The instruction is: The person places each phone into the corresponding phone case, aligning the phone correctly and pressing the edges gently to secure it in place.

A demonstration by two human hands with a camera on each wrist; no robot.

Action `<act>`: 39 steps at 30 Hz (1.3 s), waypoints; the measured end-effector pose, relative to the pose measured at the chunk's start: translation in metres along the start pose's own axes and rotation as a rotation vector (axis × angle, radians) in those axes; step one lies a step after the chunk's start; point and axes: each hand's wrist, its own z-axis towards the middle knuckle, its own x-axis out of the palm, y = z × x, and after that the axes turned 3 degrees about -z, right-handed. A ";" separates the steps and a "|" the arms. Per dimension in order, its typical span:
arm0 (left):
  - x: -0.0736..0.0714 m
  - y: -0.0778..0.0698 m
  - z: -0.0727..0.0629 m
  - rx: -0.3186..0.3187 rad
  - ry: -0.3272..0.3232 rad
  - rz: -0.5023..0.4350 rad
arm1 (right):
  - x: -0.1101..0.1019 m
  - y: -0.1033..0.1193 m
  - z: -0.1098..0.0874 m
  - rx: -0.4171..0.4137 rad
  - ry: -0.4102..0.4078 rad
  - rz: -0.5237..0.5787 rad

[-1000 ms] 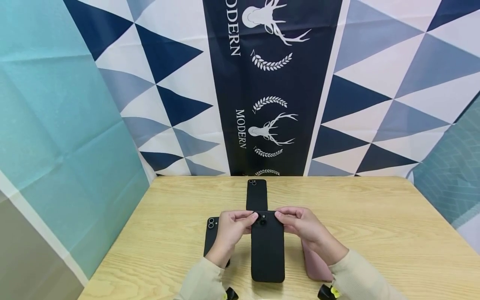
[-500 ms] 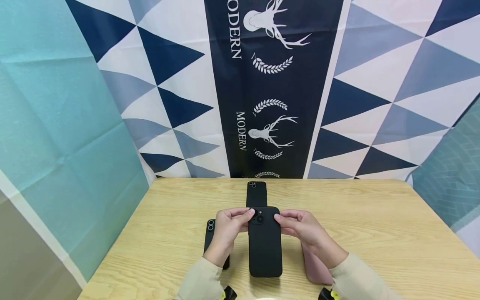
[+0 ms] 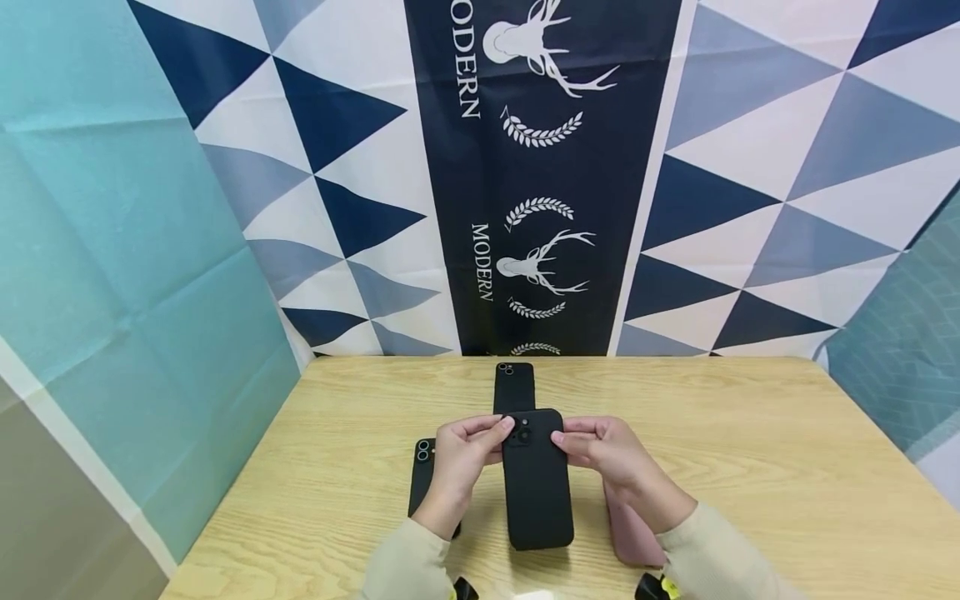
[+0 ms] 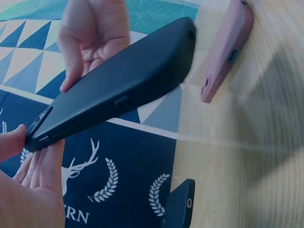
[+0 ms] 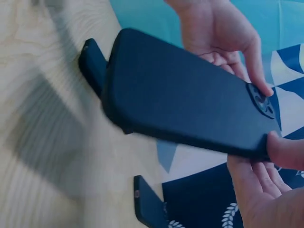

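Between my two hands a smartphone in a matte black case [image 3: 538,492] is held up over the table, its back with the camera block facing me. My left hand [image 3: 463,457] pinches the upper left corner beside the camera, thumb on the back and fingers behind. At the upper right, my right hand [image 3: 613,458] grips the edge in the same way. The left wrist view shows the side buttons of this black phone [image 4: 123,76] and its lower end tilted toward the camera. In the right wrist view, the whole back of the phone [image 5: 180,95] is visible.
A black phone [image 3: 514,387] lies at the back of the wooden table [image 3: 712,433], partly covered by the held one. Another black phone [image 3: 422,475] lies left, behind my left hand. A pink phone [image 3: 632,529] lies right, under my right forearm. Patterned cloth [image 3: 540,167] hangs behind.
The held phone has risen slightly, its lower end swinging left, then back right and tilting a little. Both hands keep their grip on its upper corners. The other phones stay put.
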 end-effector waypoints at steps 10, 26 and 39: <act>0.007 0.016 -0.007 0.031 -0.038 -0.007 | -0.003 0.007 -0.001 0.038 -0.076 -0.028; 0.008 0.022 -0.009 0.063 -0.008 0.028 | -0.009 0.023 0.002 0.114 -0.100 0.033; 0.009 0.018 -0.009 0.023 -0.083 -0.023 | -0.006 0.010 0.003 0.076 -0.020 0.064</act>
